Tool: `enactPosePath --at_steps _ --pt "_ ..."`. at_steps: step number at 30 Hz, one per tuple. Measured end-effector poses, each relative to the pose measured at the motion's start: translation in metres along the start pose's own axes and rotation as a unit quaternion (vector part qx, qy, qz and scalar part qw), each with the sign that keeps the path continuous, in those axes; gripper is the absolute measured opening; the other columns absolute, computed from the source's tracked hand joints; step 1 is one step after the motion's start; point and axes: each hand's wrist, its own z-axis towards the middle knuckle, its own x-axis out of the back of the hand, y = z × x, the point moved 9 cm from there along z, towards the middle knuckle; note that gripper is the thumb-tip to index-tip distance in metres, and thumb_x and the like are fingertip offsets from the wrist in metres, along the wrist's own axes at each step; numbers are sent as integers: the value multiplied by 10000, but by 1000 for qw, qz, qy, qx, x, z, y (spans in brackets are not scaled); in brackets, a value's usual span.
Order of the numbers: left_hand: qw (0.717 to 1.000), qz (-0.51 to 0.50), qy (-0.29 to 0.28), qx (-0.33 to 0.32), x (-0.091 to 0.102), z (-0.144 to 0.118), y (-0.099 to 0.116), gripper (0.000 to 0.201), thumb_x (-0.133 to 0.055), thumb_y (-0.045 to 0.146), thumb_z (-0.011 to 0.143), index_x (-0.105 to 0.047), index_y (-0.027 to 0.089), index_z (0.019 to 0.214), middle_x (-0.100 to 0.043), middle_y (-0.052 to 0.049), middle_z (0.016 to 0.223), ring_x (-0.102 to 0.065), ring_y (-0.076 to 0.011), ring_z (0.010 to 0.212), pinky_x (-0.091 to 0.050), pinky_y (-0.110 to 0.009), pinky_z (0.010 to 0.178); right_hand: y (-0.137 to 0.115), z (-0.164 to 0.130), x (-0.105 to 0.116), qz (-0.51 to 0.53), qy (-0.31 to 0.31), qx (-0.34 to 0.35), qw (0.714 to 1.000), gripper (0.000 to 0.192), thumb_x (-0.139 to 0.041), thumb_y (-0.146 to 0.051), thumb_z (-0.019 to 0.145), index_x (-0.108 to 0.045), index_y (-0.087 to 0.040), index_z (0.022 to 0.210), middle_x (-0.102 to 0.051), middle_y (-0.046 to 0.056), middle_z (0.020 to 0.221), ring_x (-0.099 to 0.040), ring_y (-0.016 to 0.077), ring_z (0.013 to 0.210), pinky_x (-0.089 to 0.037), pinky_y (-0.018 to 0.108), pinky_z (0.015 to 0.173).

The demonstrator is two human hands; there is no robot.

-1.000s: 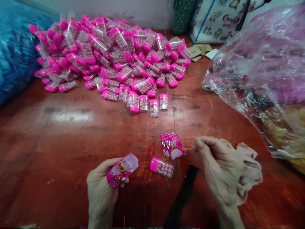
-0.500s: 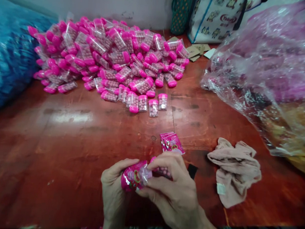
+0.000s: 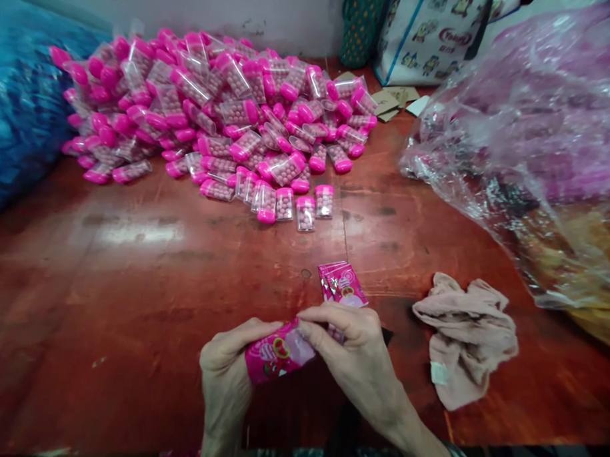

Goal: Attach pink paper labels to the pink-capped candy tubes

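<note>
Between my two hands is a pink printed plastic sleeve (image 3: 278, 357), lying flattened and tilted. My left hand (image 3: 225, 369) grips its left end, thumb along the top edge. My right hand (image 3: 363, 360) pinches its upper right corner between thumb and fingers. Behind the right fingers a bit of a bottle of pink beads (image 3: 336, 333) shows; whether that hand holds it or it rests on the table, I cannot tell. Just beyond the right hand lies a fanned stack of similar pink sleeves (image 3: 347, 283).
A big heap of pink-capped clear bottles (image 3: 233, 113) covers the back of the wooden table (image 3: 132, 302). A blue bag (image 3: 23, 112) bulges at left. Crumpled clear plastic (image 3: 513, 142) spreads at right, near a beige cloth (image 3: 469, 334). Cardboard pieces (image 3: 394, 101) and a printed bag (image 3: 426, 43) are behind.
The sleeve was bunched and partly opened around the right fingertips; now it is stretched flatter between both hands. My right hand's grip has shifted to its upper corner.
</note>
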Motion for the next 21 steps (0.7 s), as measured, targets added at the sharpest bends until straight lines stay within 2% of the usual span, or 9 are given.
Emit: enactPosePath --at_steps 2,3,7,8,9,12,14,17,21 --pt "1000 -1 11 14 1 -1 -3 162 -680 123 627 -740 239 722 -665 16 588 -576 -115 521 -447 -187 485 -7 -5 6 -56 29 45 997 173 -518 -89 830 -668 -175 823 -638 15 675 -569 130 600 -449 250 580" --pt "999 -6 35 27 5 -2 -7 172 -685 113 615 -738 239 720 -675 18 607 -589 -116 542 -459 -183 505 -10 -8 12 -87 55 65 993 190 -498 -76 836 -661 -170 862 -640 31 705 -574 142 632 -454 262 603" --pt "977 -72 189 73 39 -7 -23 214 -701 88 540 -725 234 694 -686 27 591 -573 -104 453 -448 -174 416 -4 -22 45 -158 186 65 968 239 -469 -51 845 -607 -158 1007 -627 66 806 -579 170 741 -469 295 692" --pt "969 -92 215 80 45 -8 -25 212 -701 85 517 -722 227 673 -682 25 571 -553 -100 410 -428 -174 374 0 -24 46 -161 187 58 967 231 -472 -68 851 -595 -163 1021 -619 64 812 -575 173 748 -474 303 701" --pt "964 -109 226 86 48 -8 -27 205 -701 82 495 -718 218 647 -675 21 549 -535 -100 377 -406 -176 340 4 -24 40 -166 161 54 971 210 -484 -95 854 -587 -171 1020 -611 63 826 -571 179 759 -481 314 708" --pt "959 -136 232 94 49 -6 -26 194 -691 66 449 -710 204 584 -675 7 549 -556 -122 400 -420 -195 340 21 -24 1 -238 22 20 971 227 -608 -168 785 -575 -178 1009 -587 92 942 -546 243 863 -491 390 747" --pt "957 -141 238 87 50 -5 -23 197 -687 62 439 -707 211 566 -668 14 536 -563 -124 421 -440 -202 364 33 -28 -19 -301 -23 -8 953 304 -652 -138 734 -567 -164 1025 -570 125 1005 -526 289 910 -489 438 751" --pt "964 -128 225 56 51 -4 -18 209 -702 61 447 -710 228 572 -676 20 561 -589 -129 483 -483 -215 442 37 -31 -24 -304 -17 -20 952 265 -600 -105 761 -558 -165 1015 -569 121 986 -523 289 911 -478 451 764" --pt "986 -59 158 0 47 -4 -12 235 -733 83 505 -733 240 681 -685 8 607 -606 -143 544 -494 -231 515 28 -28 -3 -165 35 -23 985 263 -615 -162 770 -534 -199 1017 -581 62 927 -563 218 841 -489 356 743"
